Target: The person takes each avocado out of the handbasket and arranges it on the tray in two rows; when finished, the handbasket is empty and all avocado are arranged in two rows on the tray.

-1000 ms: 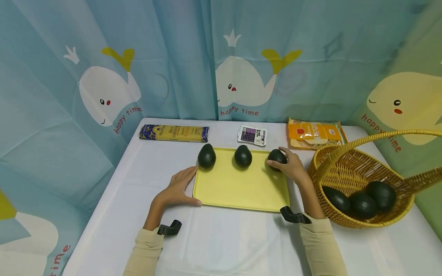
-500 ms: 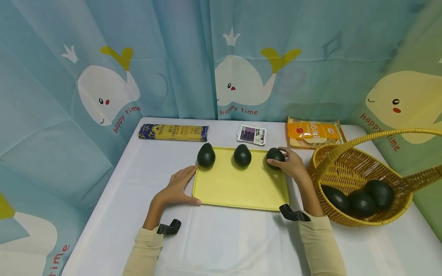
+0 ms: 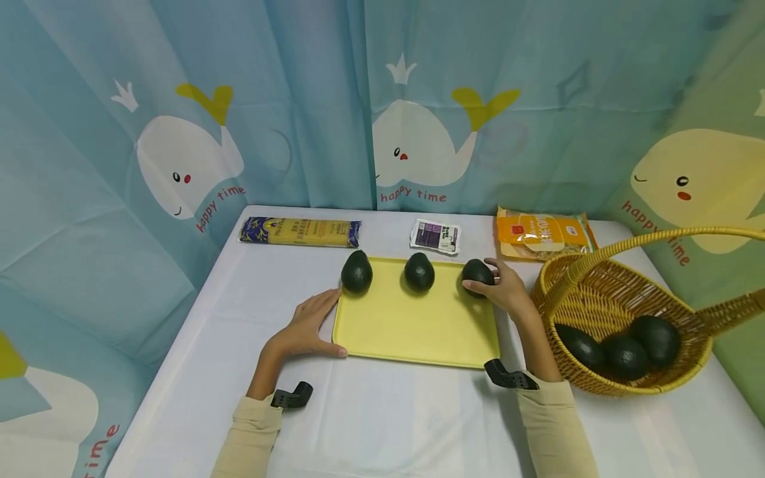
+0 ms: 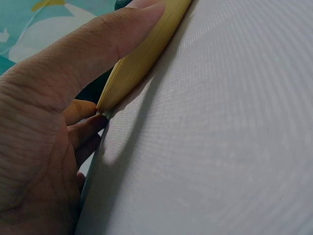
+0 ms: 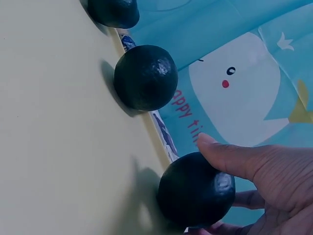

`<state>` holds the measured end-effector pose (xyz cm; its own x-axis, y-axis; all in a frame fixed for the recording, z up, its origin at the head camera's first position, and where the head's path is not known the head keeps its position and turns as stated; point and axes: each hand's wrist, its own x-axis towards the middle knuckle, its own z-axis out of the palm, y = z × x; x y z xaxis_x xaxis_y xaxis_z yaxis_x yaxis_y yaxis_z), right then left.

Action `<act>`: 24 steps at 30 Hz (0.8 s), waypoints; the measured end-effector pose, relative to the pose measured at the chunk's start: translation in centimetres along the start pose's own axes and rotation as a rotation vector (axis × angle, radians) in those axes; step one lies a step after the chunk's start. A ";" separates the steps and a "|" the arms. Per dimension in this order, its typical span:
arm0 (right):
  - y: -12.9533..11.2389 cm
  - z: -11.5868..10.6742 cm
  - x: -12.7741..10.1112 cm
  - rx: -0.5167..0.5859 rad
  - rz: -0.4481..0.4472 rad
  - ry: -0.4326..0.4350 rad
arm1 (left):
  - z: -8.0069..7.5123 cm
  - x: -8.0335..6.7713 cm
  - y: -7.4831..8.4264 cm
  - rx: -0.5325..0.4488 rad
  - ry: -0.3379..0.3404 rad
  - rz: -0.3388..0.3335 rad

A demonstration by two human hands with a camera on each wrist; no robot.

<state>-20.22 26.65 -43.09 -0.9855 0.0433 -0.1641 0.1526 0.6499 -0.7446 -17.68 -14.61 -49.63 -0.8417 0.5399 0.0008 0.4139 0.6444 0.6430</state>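
Note:
My right hand [image 3: 508,289] grips a dark green avocado [image 3: 477,278] at the far right corner of a yellow tray [image 3: 412,332]. In the right wrist view the thumb lies over this avocado [image 5: 195,191], with fingers behind it. Another avocado [image 3: 420,272] sits at the middle of the tray's far edge, and a third avocado [image 3: 356,271] at its far left corner. My left hand [image 3: 307,325] is spread along the tray's left side, fingertips at the edge and thumb at the near left corner. In the left wrist view, that thumb [image 4: 112,39] lies against the tray's rim [image 4: 146,54].
A wicker basket [image 3: 550,265] with a tall handle stands at the right, holding several avocados [image 3: 624,355]. Along the back of the white table [image 3: 382,411] lie a long yellow-and-blue packet [image 3: 301,232], a small purple-and-white packet [image 3: 435,236] and an orange bag [image 3: 544,232]. A printed curtain [image 3: 323,99] hangs behind.

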 end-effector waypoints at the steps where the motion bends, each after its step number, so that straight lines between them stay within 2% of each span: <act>1: 0.0 0.0 0.0 0.005 0.005 0.000 | 0.0 0.0 0.0 -0.002 0.000 0.002; 24: -0.3 -1.3 -0.8 -0.036 -0.013 0.027 | -0.1 -0.1 0.2 0.007 0.011 0.009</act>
<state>-19.53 27.40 -41.92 -0.9891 0.0550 -0.1363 0.1372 0.6776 -0.7225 -17.49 -14.59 -49.40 -0.8417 0.5397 0.0146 0.4236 0.6434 0.6376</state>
